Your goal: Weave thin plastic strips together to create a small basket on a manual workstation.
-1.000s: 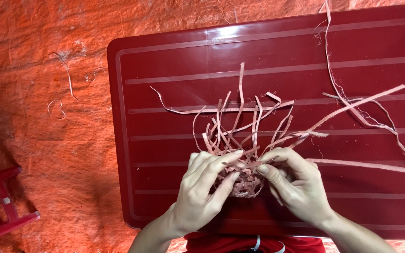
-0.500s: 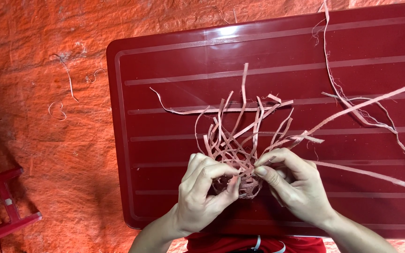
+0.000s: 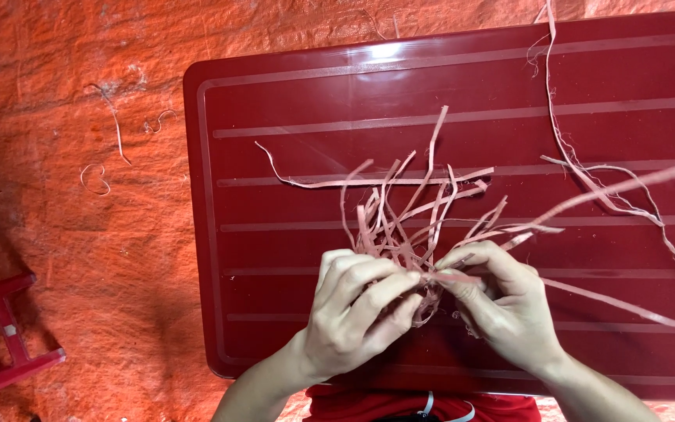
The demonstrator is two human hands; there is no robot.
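Note:
A small woven piece of pale pink strips rests over a dark red plastic table. Many loose strip ends fan up and outward from it. My left hand grips the woven part from the left, fingers curled over it. My right hand pinches a strip at the piece's right side between thumb and fingers. One long strip trails from my right hand to the right edge. The woven centre is mostly hidden by my fingers.
Thin frayed strands lie on the table's right part. Orange-red sheeting covers the ground, with a few strip scraps on it. A red frame stands at lower left.
Both hands stay on the woven piece. My fingers have shifted slightly, the right hand pulling a strip across, and the loose ends have swayed a little.

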